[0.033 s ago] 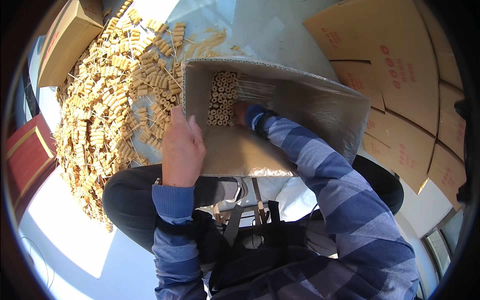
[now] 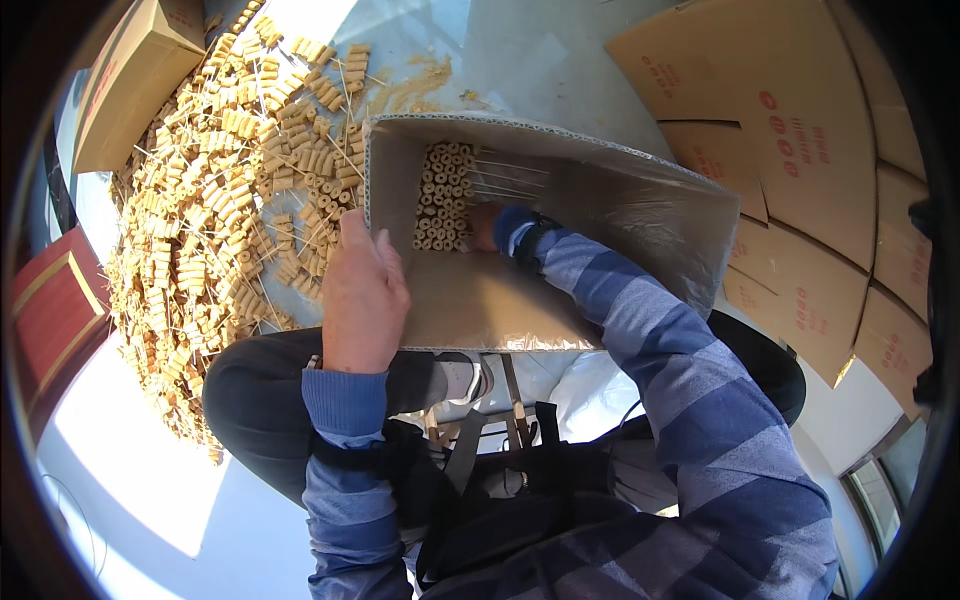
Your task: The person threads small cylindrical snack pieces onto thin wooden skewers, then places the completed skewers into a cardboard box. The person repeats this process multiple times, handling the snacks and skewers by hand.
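An open cardboard box [image 2: 490, 290] with a clear plastic lining stands tilted in front of me. Rolled, ring-ended brown snacks on sticks [image 2: 443, 195] are stacked against its left inner wall, their thin pale sticks pointing right. My left hand [image 2: 365, 295] grips the box's left wall near the front corner, thumb toward the inside and fingers on the outer side. Deep inside the box, my right hand [image 2: 484, 228] touches the near right side of the stack. Its fingers are mostly hidden, so whether it holds a skewer does not show.
A large heap of the same skewered snacks [image 2: 215, 210] lies left of the box. Another cardboard box [image 2: 140, 85] stands at the far left, near a red panel [image 2: 60, 315]. Flattened cartons [image 2: 790, 130] lean at the right. My bent legs [image 2: 265, 400] frame the box's near side.
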`<state>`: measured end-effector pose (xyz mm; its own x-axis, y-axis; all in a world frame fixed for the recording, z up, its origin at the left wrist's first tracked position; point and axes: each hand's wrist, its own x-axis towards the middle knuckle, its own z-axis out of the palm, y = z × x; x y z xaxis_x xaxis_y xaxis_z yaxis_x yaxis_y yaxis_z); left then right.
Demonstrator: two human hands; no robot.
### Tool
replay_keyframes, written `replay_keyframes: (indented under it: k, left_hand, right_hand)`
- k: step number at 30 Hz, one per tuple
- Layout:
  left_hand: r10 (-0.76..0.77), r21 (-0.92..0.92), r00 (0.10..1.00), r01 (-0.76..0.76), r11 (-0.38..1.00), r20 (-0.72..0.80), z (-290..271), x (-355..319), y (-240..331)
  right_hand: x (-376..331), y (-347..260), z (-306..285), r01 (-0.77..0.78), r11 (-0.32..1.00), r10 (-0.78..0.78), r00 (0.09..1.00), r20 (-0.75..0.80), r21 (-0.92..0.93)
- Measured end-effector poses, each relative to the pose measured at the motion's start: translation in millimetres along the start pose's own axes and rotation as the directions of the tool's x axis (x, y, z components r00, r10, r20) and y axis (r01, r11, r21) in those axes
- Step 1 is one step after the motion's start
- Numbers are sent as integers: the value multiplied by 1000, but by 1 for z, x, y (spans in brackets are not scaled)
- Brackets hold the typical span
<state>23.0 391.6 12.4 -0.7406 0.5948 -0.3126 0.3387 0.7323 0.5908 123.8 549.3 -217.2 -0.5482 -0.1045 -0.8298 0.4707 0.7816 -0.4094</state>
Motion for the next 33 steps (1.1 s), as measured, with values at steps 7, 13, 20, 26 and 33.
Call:
replay_keyframes:
  k: [7,13,20,26,33]
  left_hand:
    - [0,-36,1000,-1,999,-2,0,-1,-5]
    - [-34,-2,999,34,999,-2,-1,-2,-4]
    - [-24,-57,1000,23,998,-6,0,0,-8]
    - [-7,-75,1000,6,997,-21,2,1,-7]
    - [-17,-25,1000,17,1000,-11,1,0,-7]
  right_hand:
    - [-80,43,-49,169,719,-34,977,209,-674]
    - [-90,74,-32,34,675,4,999,49,-737]
    - [-39,81,-21,-37,873,32,999,-19,-487]
    - [-82,96,-7,44,926,-28,998,48,-374]
    - [-119,39,-19,-86,679,142,990,16,-729]
